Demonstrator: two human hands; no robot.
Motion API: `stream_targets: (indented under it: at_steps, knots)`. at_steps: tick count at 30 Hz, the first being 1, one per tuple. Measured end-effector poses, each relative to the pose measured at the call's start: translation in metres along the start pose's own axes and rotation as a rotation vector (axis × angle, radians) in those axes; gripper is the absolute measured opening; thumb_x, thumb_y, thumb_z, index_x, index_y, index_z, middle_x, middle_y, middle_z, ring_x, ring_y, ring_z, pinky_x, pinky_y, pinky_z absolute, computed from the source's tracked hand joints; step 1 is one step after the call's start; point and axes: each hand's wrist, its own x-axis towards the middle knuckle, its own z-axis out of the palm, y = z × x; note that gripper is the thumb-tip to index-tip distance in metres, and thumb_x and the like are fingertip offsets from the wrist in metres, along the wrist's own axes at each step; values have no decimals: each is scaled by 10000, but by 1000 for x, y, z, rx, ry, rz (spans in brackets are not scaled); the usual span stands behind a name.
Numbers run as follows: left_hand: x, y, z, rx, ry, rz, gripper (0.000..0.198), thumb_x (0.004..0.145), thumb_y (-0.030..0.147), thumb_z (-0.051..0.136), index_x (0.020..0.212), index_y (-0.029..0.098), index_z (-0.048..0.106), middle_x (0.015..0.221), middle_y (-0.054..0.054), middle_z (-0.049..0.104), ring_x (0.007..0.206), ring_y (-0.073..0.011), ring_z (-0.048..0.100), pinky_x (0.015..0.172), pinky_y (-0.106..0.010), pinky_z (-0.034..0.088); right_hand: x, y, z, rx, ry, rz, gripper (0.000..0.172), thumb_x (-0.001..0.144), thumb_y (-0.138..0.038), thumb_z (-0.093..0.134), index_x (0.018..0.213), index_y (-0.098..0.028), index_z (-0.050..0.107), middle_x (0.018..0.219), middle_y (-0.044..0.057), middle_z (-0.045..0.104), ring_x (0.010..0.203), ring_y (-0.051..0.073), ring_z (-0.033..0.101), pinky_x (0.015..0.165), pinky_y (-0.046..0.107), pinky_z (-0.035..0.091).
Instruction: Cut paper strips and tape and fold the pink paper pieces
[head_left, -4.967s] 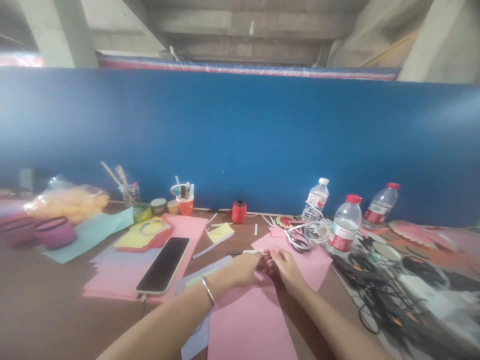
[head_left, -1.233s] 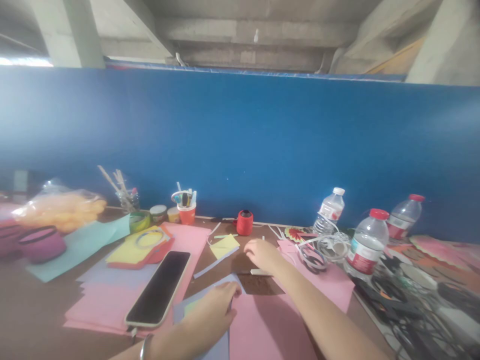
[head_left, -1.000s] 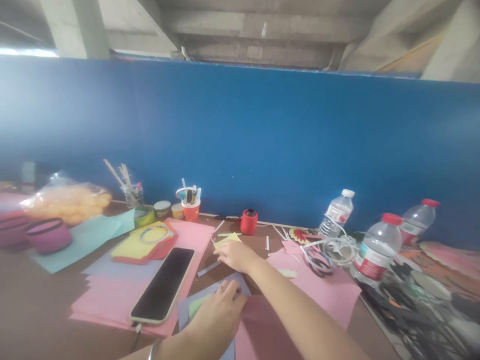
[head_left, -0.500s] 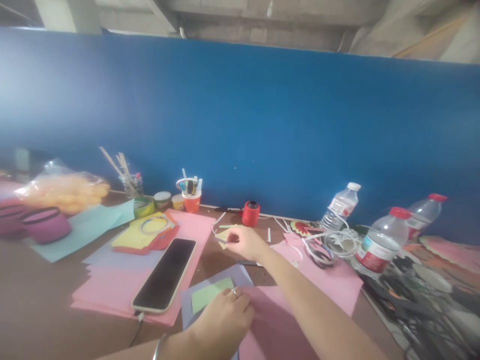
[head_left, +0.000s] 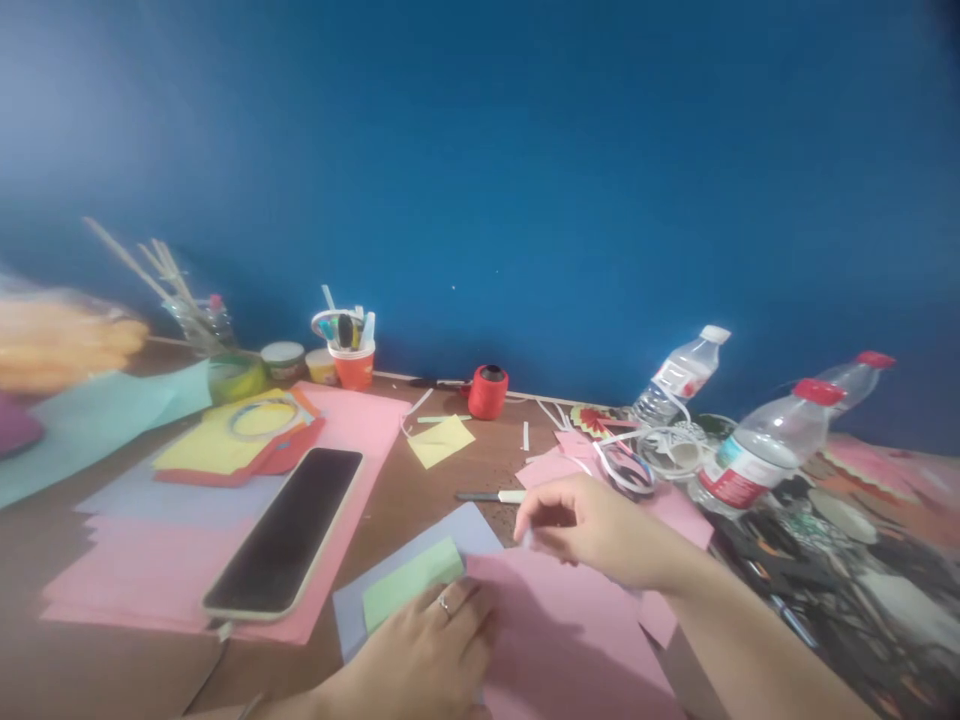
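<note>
My left hand [head_left: 431, 645], a ring on one finger, is closed at the left edge of a pink paper sheet [head_left: 570, 630], holding it. Its fingers bend over that edge, and the thumb is mostly hidden. Partly under this hand lie a small green paper [head_left: 409, 580] and a larger lilac paper [head_left: 472, 525]. Over the pink sheet's far edge, my right hand [head_left: 589, 530] pinches a small pale piece [head_left: 527, 538] too blurred to name. Just beyond its fingertips lies a utility knife [head_left: 487, 496] with a dark and pale body.
A phone [head_left: 289, 535] on a cable lies on pink sheets at left. Farther back are a yellow paper piece [head_left: 442, 440], a red spool-like object [head_left: 488, 393] and an orange cup of tools [head_left: 354, 365]. Plastic bottles [head_left: 769, 450] and tangled white cords [head_left: 675, 450] stand at right.
My right hand has come back from the yellow paper piece to the pink sheet, uncovering the yellow piece and the knife. My left hand stays on the papers. The view has tipped down.
</note>
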Motion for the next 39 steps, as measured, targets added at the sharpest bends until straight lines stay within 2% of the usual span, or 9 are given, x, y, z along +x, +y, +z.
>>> stream_targets:
  at_steps: [3, 8, 11, 14, 19, 24, 31, 35, 39]
  knots:
    - [-2, -1, 2, 4, -7, -6, 504, 881, 448, 378, 1270, 136, 454, 1324, -129, 481, 1190, -291, 449, 964, -381, 389, 3, 1, 4, 30, -120, 89, 114, 756, -262, 559, 727, -172, 622, 599, -9, 576, 578, 114, 546, 556, 222, 422]
    - [-4, -2, 3, -15, -8, 4, 500, 847, 424, 482, 1244, 122, 470, 1263, -134, 538, 1170, -269, 473, 956, -352, 407, 20, 24, 25, 91, -201, 151, 176, 707, -145, 523, 793, -174, 674, 714, 6, 655, 606, 113, 562, 587, 224, 429]
    - [-4, -2, 1, -23, 32, 27, 439, 883, 355, 422, 1244, 109, 465, 1256, -142, 541, 1167, -270, 477, 925, -356, 434, 26, 29, 33, 4, -112, 158, 148, 710, -168, 523, 706, -181, 670, 669, -6, 644, 652, 130, 560, 616, 230, 406]
    - [-2, -3, -1, 0, 52, 49, 393, 897, 273, 363, 1228, 98, 480, 1234, -142, 559, 1144, -269, 499, 881, -345, 463, 29, 28, 36, -82, -15, 185, 178, 739, -223, 513, 615, -190, 636, 607, -21, 609, 597, 124, 531, 565, 233, 374]
    - [0, -3, -2, 25, 97, 61, 390, 877, 180, 336, 1224, 80, 485, 1223, -137, 573, 1112, -252, 530, 858, -326, 477, 35, 35, 46, -36, 51, 196, 113, 706, -216, 558, 730, -227, 668, 697, -19, 656, 681, 146, 585, 615, 244, 407]
    - [0, -4, 1, 5, 135, 74, 421, 842, 109, 352, 1244, 87, 475, 1233, -124, 568, 1084, -258, 556, 862, -334, 480, 41, 46, 57, 19, 126, 229, 78, 694, -195, 555, 684, -208, 631, 677, -17, 668, 654, 143, 605, 619, 246, 439]
    - [-1, -4, 2, -180, 77, 27, 477, 826, 68, 359, 1286, 162, 443, 1250, -118, 553, 1160, -283, 499, 938, -412, 432, 39, 47, 63, 39, 175, 281, 112, 674, -157, 535, 631, -195, 631, 641, -6, 670, 611, 149, 616, 565, 233, 460]
    - [-1, -6, 2, -250, 55, 21, 489, 827, 71, 362, 1290, 207, 442, 1272, -112, 535, 1179, -293, 481, 912, -417, 451, 38, 48, 65, 32, 171, 290, 124, 674, -151, 525, 616, -203, 622, 629, -13, 668, 599, 151, 616, 549, 229, 460]
    - [0, -7, 0, -229, 84, 41, 457, 830, 82, 353, 1260, 179, 474, 1248, -127, 554, 1165, -293, 495, 881, -399, 468, 38, 48, 67, -13, 170, 289, 148, 667, -135, 506, 587, -214, 602, 612, -30, 658, 593, 144, 608, 535, 222, 447]
